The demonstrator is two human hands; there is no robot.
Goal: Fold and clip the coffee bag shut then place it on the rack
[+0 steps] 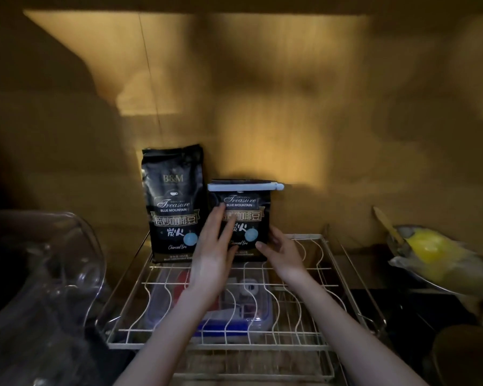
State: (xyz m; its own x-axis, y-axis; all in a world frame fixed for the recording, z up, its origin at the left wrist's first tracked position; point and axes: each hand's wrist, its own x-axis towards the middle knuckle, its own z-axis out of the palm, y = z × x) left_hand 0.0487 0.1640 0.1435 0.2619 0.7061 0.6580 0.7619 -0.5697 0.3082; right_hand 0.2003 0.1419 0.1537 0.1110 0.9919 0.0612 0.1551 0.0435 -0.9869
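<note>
Black and shiny, the coffee bag (pixel 241 218) stands at the far end of the wire rack (pixel 326 280). Its top is folded down and a pale clip (pixel 244 186) runs across the fold. So the folding and clipping look done, and the bag seems to be on the rack already. Only letting go looks left. The left hand (pixel 214 247) lies flat and open on the front of the bag. The right hand (pixel 280 253) cups its lower right corner with loose fingers. A taller bag (pixel 175 201), not folded, stands just to its left. Under the rack sits a clear box (pixel 207 302) with red and blue things inside, too blurry to name.
</note>
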